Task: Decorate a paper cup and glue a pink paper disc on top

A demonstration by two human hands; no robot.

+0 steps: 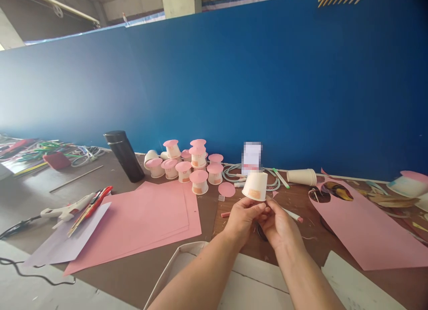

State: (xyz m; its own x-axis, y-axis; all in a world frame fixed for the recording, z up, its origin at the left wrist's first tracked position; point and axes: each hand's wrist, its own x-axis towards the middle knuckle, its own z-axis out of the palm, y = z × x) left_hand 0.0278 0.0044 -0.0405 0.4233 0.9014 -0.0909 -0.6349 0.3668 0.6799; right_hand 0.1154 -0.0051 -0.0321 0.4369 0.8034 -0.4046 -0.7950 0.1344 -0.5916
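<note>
My left hand [242,216] and my right hand [279,223] meet above the brown table, fingers pinched together at the rim of a small white paper cup [255,185]. The cup is held upside down and tilted away from me, with an orange mark on its side. Both hands grip it from below. A loose pink paper circle [226,189] lies just left of the cup. A pink-tipped pen [292,215] lies under my right hand. Behind, a cluster of several cups capped with pink circles [187,160] stands on the table.
Stacked pink paper sheets [150,216] lie at left, another cut pink sheet [364,229] at right. A black flask [124,155], a glue gun [68,209], red-handled scissors [95,200], a lying paper cup [302,176] and coiled cords [234,172] are around. A blue wall [234,87] backs the table.
</note>
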